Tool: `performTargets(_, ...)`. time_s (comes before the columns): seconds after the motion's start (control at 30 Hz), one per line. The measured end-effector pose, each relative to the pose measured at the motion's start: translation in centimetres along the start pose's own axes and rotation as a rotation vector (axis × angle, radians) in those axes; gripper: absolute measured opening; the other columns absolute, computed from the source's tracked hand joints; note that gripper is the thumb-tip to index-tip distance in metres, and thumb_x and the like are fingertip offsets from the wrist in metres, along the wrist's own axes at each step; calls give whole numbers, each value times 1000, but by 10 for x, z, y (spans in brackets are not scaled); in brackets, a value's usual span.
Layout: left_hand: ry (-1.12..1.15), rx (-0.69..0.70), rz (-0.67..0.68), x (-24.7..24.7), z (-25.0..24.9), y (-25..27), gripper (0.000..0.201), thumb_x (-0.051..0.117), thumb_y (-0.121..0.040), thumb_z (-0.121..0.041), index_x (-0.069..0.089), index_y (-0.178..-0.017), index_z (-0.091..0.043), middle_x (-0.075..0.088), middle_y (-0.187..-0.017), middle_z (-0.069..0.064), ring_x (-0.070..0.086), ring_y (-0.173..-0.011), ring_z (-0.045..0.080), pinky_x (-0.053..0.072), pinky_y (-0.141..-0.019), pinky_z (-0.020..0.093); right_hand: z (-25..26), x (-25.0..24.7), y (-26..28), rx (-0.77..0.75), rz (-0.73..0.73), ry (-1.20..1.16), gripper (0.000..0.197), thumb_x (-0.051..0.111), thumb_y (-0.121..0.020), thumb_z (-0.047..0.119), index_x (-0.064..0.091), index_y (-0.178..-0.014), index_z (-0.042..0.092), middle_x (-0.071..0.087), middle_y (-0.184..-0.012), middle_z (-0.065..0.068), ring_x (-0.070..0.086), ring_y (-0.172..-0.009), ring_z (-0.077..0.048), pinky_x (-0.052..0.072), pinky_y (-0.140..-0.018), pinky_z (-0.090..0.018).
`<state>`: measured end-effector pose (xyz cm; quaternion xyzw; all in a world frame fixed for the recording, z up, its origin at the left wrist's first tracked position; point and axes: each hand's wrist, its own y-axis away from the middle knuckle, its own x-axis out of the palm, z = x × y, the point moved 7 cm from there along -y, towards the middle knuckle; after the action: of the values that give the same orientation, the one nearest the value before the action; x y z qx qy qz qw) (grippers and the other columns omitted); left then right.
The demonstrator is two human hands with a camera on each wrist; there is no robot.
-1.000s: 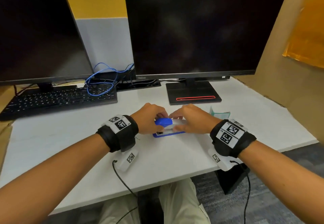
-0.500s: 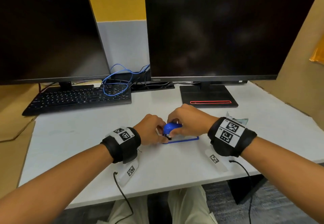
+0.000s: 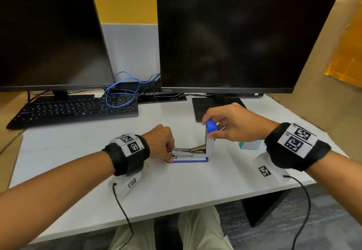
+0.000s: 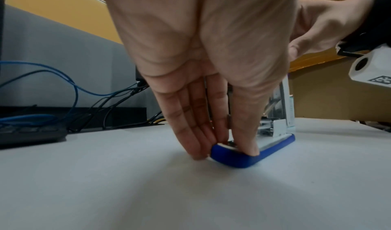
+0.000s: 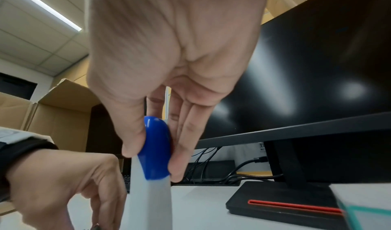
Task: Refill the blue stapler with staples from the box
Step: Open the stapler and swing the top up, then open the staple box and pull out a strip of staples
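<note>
The blue stapler (image 3: 190, 158) lies on the white table (image 3: 176, 195), hinged open. Its metal staple channel (image 3: 184, 150) is bare, and its white lid with a blue tip (image 3: 211, 127) stands upright. My left hand (image 3: 170, 154) pinches the stapler's front end and holds the blue base (image 4: 234, 156) down, with thumb and fingers (image 4: 228, 150) on either side. My right hand (image 3: 212, 132) pinches the blue lid tip (image 5: 156, 148) between thumb and fingers. The white and teal staple box (image 3: 249, 145) stands just right of the stapler, partly hidden under my right wrist.
Two dark monitors (image 3: 235, 40) stand at the back, the right one on a black foot with a red stripe (image 5: 292, 205). A black keyboard (image 3: 74, 110) and a coiled blue cable (image 3: 121, 93) lie at the back left. Cardboard (image 3: 323, 93) walls the right side.
The stapler's lid has swung up from shut to upright, carried by my right hand, which rose and moved right. My left hand stayed on the front end of the base.
</note>
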<state>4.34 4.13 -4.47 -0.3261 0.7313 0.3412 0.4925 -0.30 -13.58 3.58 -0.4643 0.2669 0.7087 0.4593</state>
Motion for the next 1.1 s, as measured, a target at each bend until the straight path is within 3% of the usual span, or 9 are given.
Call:
performTargets(0.17, -41, -29, 18, -3, 12, 9, 30, 82, -69, -37, 77, -92, -18, 56, -73, -10, 56, -87, 14, 53, -71, 27, -7, -8, 9, 33, -13, 67, 30, 82, -78, 31, 69, -103, 20, 71, -97, 5, 70, -83, -7, 61, -79, -24)
performTargets(0.37, -47, -34, 14, -5, 18, 14, 31, 82, -69, -37, 76, -93, -19, 56, -74, -10, 59, -87, 15, 56, -74, 28, -40, 3, 22, 130, 105, 167, 23, 87, -71, 36, 71, -84, 24, 72, -80, 11, 68, -74, -7, 51, -66, -16)
performTargets(0.5, -72, -25, 22, -6, 18, 13, 30, 82, -68, -38, 77, -93, -21, 57, -75, -10, 57, -78, 10, 58, -74, 30, -56, 30, 28, 187, 189, 264, 25, 85, -71, 39, 71, -85, 24, 69, -81, 10, 62, -76, -10, 56, -73, -31)
performTargets(0.63, -111, -15, 18, -6, 17, 13, 30, 79, -70, -40, 75, -93, -21, 54, -77, -10, 56, -83, 11, 56, -73, 29, -65, 48, 28, 229, 186, 293, 24, 82, -74, 38, 69, -86, 22, 65, -85, 7, 52, -86, -14, 49, -73, -31)
performTargets(0.77, -116, -14, 16, -5, 19, 13, 30, 78, -70, -39, 74, -92, -20, 59, -77, -9, 48, -69, 1, 56, -73, 27, -69, 49, 25, 252, 173, 284, 22, 81, -78, 36, 69, -90, 22, 66, -88, 5, 51, -85, -15, 45, -72, -30)
performTargets(0.97, -168, 5, 39, -2, 15, 11, 26, 73, -72, -38, 71, -90, -20, 57, -75, -11, 49, -73, 6, 49, -69, 24, -71, 50, 26, 260, 176, 283, 27, 81, -78, 37, 68, -97, 22, 68, -94, 4, 53, -88, -15, 50, -77, -32)
performTargets(1.03, -218, 6, 90, -2, 12, 10, 26, 72, -72, -40, 69, -92, -23, 56, -80, -11, 55, -86, 12, 50, -73, 26, -71, 47, 29, 248, 205, 245, 34, 84, -75, 38, 70, -102, 23, 69, -98, 5, 57, -90, -14, 52, -79, -27)
performTargets(1.1, -288, 20, 166, -6, 3, 6, 33, 71, -74, -42, 69, -100, -23, 56, -89, -9, 56, -93, 15, 52, -79, 28, -71, 37, 32, 237, 208, 200, 44, 85, -73, 38, 69, -111, 23, 70, -104, 8, 61, -90, -9, 48, -74, -14)
